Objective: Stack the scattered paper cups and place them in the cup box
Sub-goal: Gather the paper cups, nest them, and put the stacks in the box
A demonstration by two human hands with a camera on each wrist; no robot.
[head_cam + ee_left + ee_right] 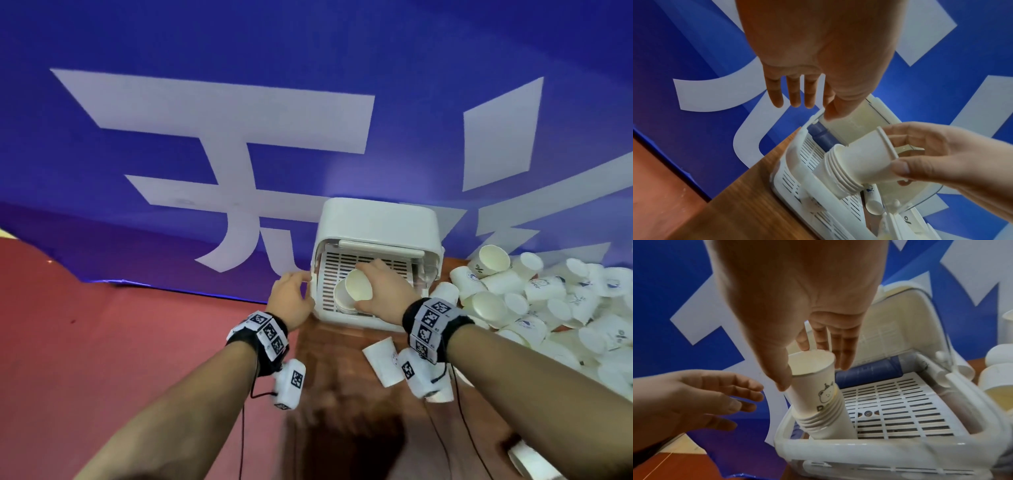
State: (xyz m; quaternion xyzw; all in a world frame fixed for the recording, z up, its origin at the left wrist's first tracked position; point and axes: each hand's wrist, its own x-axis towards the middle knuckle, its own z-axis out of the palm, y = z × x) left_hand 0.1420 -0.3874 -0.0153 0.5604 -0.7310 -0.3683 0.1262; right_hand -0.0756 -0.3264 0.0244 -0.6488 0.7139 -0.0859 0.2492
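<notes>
Fingers (819,335) and thumb of right hand (383,291) curled round top cup of cup stack (818,400), pinching near the rim. Stack tilted, open mouth toward the camera wearer, bottom end down inside cup box (373,222) near its front left corner, resting against slotted tray (900,404). Several rims nested close together along lower half of stack; cartoon face printed on top cup. Left hand (291,298) at left edge of box, fingers (793,92) straight and slightly spread, thumb touching box rim in left wrist view, gripping nothing. Box white, lid raised behind, standing on wooden table (329,349) close to far edge. Loose cups (534,291) heaped on table just right of box, lying on their sides and upright; one more cup (383,363) lying in front of box, beneath right wrist. Blue banner (205,102) with large white characters behind table; red floor (85,342) to left.
</notes>
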